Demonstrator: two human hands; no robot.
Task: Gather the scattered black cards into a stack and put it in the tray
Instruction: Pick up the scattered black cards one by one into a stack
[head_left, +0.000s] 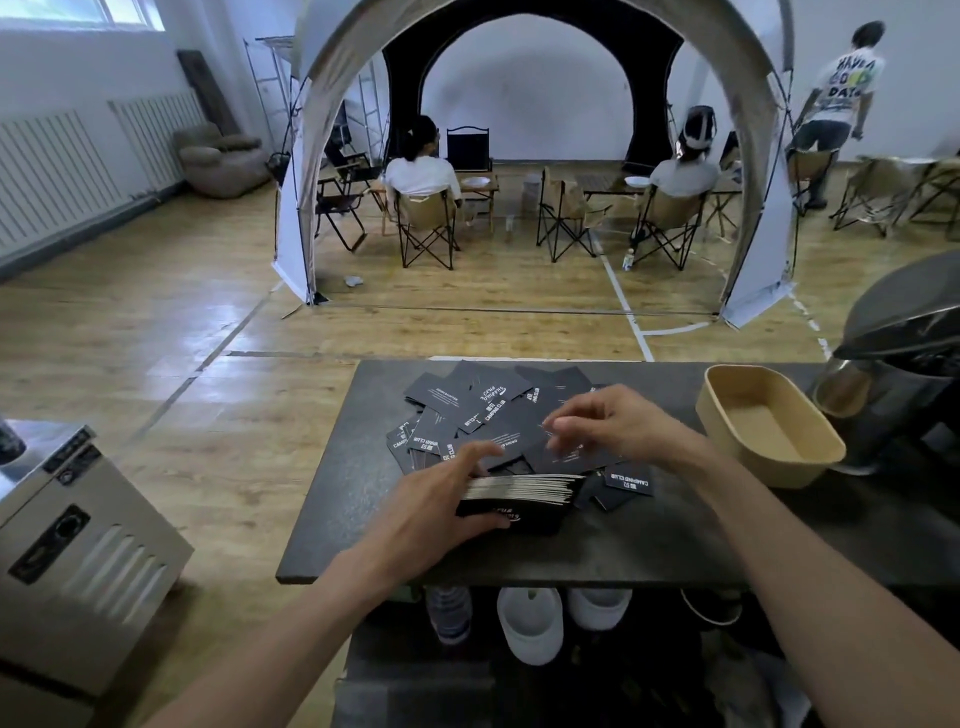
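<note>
Several black cards (467, 405) with white print lie scattered and overlapping on the dark table (649, 540). My left hand (441, 499) grips a thick stack of black cards (524, 496) at its left end, thumb below and fingers on top. Just right of and above the stack, my right hand (608, 421) hovers over the loose cards with its fingers curled down, touching or pinching a card; the motion blur hides which. A tan oval tray (727, 415) stands to the right of the cards with nothing in it.
A dark machine with a steel jug (893, 374) stands at the table's right end, behind the tray. A metal appliance (67, 540) sits on the floor at the left. Cups and a bottle stand on a shelf under the table. Further back, people sit in folding chairs under a tent.
</note>
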